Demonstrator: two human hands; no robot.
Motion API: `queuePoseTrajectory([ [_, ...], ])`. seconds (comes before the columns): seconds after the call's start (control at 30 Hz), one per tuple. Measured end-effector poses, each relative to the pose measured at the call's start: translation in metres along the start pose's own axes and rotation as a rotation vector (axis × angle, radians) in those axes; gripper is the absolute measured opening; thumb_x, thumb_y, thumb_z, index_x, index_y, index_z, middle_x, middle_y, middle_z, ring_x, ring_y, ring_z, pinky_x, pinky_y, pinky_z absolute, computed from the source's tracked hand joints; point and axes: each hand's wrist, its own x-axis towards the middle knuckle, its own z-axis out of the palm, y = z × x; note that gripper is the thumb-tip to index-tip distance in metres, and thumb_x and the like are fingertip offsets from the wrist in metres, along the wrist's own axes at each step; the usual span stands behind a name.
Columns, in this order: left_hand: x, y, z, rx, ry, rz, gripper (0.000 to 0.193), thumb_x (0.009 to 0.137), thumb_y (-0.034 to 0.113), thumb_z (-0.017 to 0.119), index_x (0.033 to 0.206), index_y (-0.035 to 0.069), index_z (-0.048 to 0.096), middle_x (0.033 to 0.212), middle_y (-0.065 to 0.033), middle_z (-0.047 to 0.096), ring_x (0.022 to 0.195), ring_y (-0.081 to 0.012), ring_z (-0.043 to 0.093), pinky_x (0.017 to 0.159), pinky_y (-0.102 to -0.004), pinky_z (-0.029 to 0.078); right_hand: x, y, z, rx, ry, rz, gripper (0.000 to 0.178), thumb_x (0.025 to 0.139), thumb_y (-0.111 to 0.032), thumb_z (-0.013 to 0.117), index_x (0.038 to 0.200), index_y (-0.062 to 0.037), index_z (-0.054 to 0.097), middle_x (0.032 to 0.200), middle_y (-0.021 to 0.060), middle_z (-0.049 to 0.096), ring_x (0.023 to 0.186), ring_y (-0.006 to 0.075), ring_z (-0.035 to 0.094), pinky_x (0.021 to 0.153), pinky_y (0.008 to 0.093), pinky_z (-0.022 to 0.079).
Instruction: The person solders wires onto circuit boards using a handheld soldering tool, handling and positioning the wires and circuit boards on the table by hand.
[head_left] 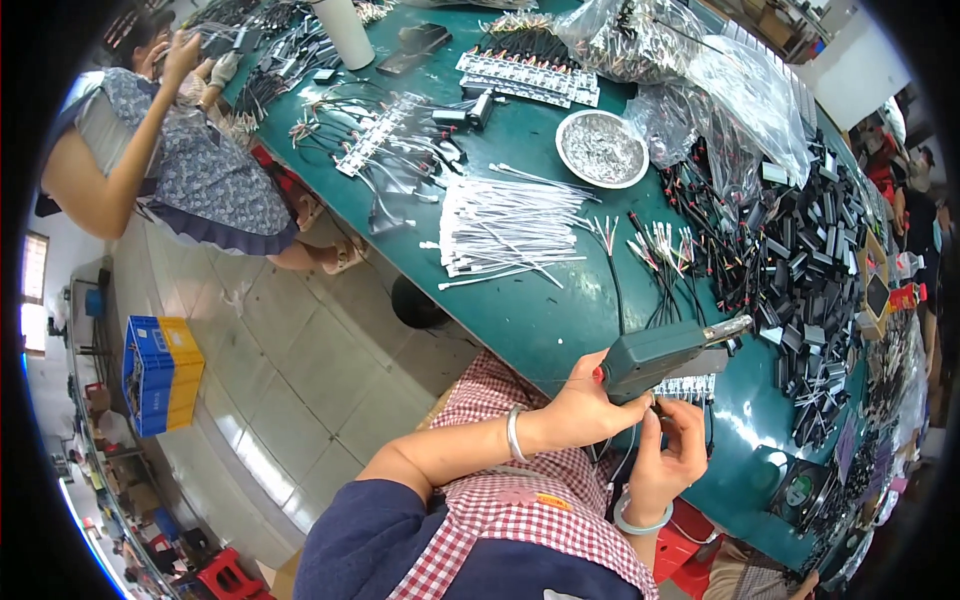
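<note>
Left hand [583, 411] grips one green tool [652, 358]; right hand [676, 462] pinches something indistinct. One bowl [604, 185] stands at their twelve o'clock.

Pale tiled floor [300, 360] glossy with reflected light [262, 470], bright window [35, 285] at far left, green worktable [515, 352] running diagonally, crowded shelving [125, 470] along the left, 1 red stool [225, 575] below.

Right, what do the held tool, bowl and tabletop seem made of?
Tool: probably matte plastic, from its smooth, dark green moulded body; its shiny grey nose suggests metal. Bowl: perhaps metal, given its pale silvery rim, though plastic is possible. Tabletop: green, glossy, reflecting light; rubber or coating, unclear.
</note>
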Motion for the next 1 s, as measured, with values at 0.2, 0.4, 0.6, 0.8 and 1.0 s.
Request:
queuePoseTrajectory([
  [0.2, -0.004, -0.012, -0.007, 0.579, -0.113, 0.265, 0.023, 0.090, 0.016, 0.066, 0.111, 0.009, 0.061, 0.106, 0.0039, 0.067, 0.102, -0.0082, 0.062, 0.101, -0.0376, 0.033, -0.008, 0.002, 0.003, 0.266, 0.054, 0.250, 0.018, 0.083, 0.009, 0.067, 0.101, 0.0053, 0.064, 0.099, 0.0115, 0.062, 0.088, 0.0168, 0.062, 0.073, 0.0243, 0.052],
  [0.4, 0.002, 0.010, -0.001, 0.237, 0.142, 0.132, 0.016, 0.079, -0.004, 0.071, 0.095, -0.001, 0.069, 0.103, -0.0041, 0.071, 0.085, -0.0108, 0.067, 0.079, -0.0247, 0.053, -0.003, 0.006, 0.012, 0.078, 0.060, 0.015, 0.024, 0.078, 0.008, 0.073, 0.101, 0.0031, 0.066, 0.093, 0.0122, 0.065, 0.075, 0.0159, 0.063, 0.064, 0.0241, 0.051],
  [0.6, -0.001, -0.007, -0.004, 1.142, -0.041, 0.534, 0.014, 0.078, -0.002, 0.072, 0.092, -0.001, 0.069, 0.096, -0.0080, 0.071, 0.080, -0.0141, 0.067, 0.072, -0.0254, 0.052, -0.006, 0.016, 0.004, 0.063, 0.068, 0.103, 0.023, 0.078, 0.007, 0.073, 0.100, 0.0013, 0.067, 0.093, 0.0107, 0.066, 0.071, 0.0135, 0.062, 0.057, 0.0236, 0.050],
  [0.8, -0.004, -0.009, 0.000, 1.047, -0.058, 0.515, 0.020, 0.078, 0.000, 0.074, 0.097, 0.002, 0.072, 0.092, -0.0094, 0.069, 0.076, -0.0188, 0.067, 0.068, -0.0309, 0.052, -0.011, 0.021, 0.000, 0.063, 0.136, 0.089, 0.022, 0.077, 0.006, 0.074, 0.097, 0.0006, 0.067, 0.091, 0.0108, 0.066, 0.071, 0.0137, 0.063, 0.054, 0.0230, 0.049],
  [1.0, 0.001, -0.005, 0.023, 0.255, 0.124, 0.022, 0.030, 0.081, -0.006, 0.071, 0.111, -0.004, 0.064, 0.106, -0.0083, 0.069, 0.089, -0.0117, 0.065, 0.079, -0.0265, 0.054, -0.012, 0.025, -0.005, 0.042, 0.135, 0.111, 0.026, 0.077, 0.008, 0.073, 0.101, 0.0014, 0.066, 0.094, 0.0122, 0.066, 0.075, 0.0154, 0.063, 0.061, 0.0246, 0.049],
])
